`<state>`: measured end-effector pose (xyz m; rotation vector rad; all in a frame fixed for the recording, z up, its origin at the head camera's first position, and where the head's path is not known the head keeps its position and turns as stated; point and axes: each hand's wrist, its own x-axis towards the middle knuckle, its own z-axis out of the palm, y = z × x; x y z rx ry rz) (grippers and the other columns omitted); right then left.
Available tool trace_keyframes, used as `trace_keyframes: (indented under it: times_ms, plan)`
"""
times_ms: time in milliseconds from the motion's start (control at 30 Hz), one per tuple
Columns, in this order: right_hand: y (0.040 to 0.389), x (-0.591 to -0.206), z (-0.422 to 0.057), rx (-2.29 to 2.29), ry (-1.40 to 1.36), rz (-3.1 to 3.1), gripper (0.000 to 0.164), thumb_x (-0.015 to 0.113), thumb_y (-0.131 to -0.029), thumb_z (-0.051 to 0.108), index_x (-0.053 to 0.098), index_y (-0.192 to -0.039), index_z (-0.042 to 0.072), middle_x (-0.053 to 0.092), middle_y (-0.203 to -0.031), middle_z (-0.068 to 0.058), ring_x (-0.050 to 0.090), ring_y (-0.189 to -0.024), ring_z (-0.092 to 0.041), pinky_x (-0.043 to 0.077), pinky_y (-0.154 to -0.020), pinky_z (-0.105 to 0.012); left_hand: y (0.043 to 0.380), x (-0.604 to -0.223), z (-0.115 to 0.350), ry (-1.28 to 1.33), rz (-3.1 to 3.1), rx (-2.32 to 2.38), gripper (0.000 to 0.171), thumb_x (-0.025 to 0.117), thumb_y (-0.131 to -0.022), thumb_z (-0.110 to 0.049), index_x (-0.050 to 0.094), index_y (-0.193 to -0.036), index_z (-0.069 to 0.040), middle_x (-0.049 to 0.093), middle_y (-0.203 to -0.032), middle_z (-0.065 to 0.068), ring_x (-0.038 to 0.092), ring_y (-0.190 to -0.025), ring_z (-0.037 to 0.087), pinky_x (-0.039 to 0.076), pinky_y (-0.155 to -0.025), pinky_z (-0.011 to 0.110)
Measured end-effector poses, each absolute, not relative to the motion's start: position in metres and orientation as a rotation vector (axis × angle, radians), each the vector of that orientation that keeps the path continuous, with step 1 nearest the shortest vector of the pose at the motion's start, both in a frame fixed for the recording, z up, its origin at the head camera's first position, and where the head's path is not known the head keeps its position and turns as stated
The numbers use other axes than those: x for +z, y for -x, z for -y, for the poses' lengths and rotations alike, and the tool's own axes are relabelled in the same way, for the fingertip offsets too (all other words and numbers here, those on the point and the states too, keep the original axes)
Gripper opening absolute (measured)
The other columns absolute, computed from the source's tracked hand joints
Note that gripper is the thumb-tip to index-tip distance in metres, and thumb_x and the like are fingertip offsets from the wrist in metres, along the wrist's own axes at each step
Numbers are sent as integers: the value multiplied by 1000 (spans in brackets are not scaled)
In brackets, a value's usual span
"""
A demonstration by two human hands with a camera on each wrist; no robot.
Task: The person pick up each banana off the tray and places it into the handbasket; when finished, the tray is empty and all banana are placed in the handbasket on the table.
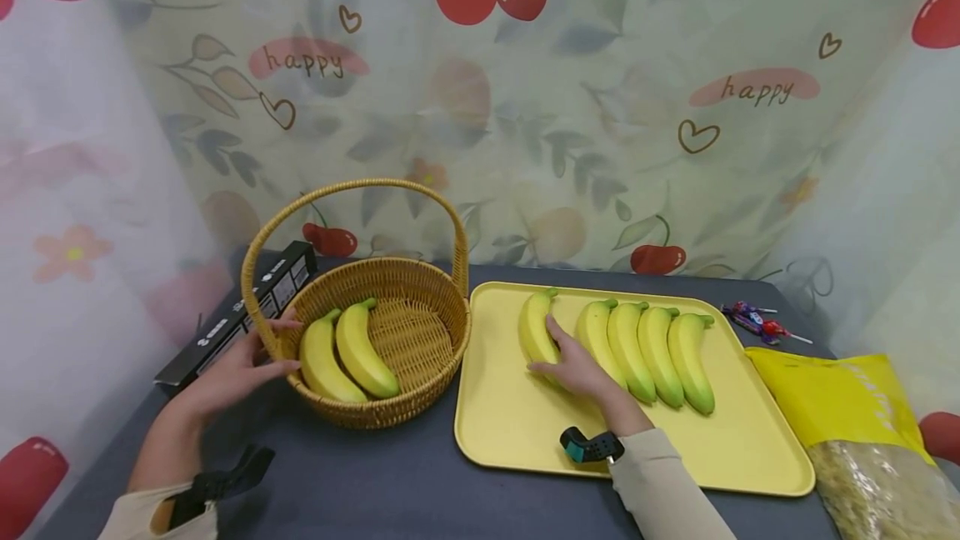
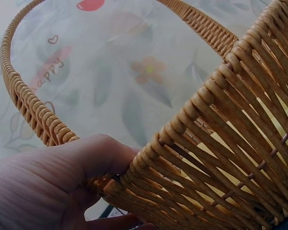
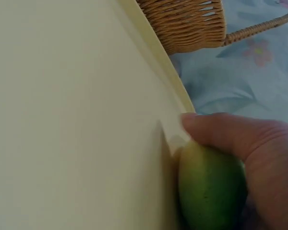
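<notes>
My left hand (image 1: 234,369) grips the rim of a round wicker basket (image 1: 416,340) by the foot of its tall handle. The left wrist view shows the thumb (image 2: 103,153) lying over the woven rim, with fingers lower down on the outside. Two yellow bananas (image 1: 366,350) lie side by side in the left half of the basket. On the yellow tray (image 1: 517,436), my right hand (image 1: 581,369) holds the leftmost banana (image 1: 534,327), thumb along one side. Its green tip (image 3: 211,191) shows below the thumb in the right wrist view. Several more bananas (image 1: 660,352) lie in a row just right of this hand.
A long black box (image 1: 232,327) stands behind the left hand. Wrapped lollipops (image 1: 753,322) lie beyond the tray's right corner, and a yellow and clear bag (image 1: 855,407) sits against its right side. A printed curtain (image 1: 525,107) closes off the back of the dark table (image 1: 360,482).
</notes>
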<state>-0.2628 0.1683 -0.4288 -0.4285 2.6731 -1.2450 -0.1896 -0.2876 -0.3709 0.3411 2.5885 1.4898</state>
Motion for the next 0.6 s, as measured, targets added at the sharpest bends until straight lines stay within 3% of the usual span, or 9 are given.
trace_keyframes:
  times_ms: [267,600]
  plan:
    - [259,-430,-167,-1219,512,-2665,82,67,-86,20,15,-150,13,20,-155,-13,19,-141,-33,22,-113,-49,190,-372,289,-348,-2591,1489,59,59,-91,-20,31,-138,2,9,-155,23,19,-136,51,24,-101,67]
    - [258,-419,-172,-1291,510,-2632,73,65,-86,13,26,-147,10,26,-153,-14,24,-139,-33,31,-107,-48,191,-372,287,-358,-2577,1500,59,59,-91,-20,31,-137,2,9,-155,23,15,-137,51,22,-101,67]
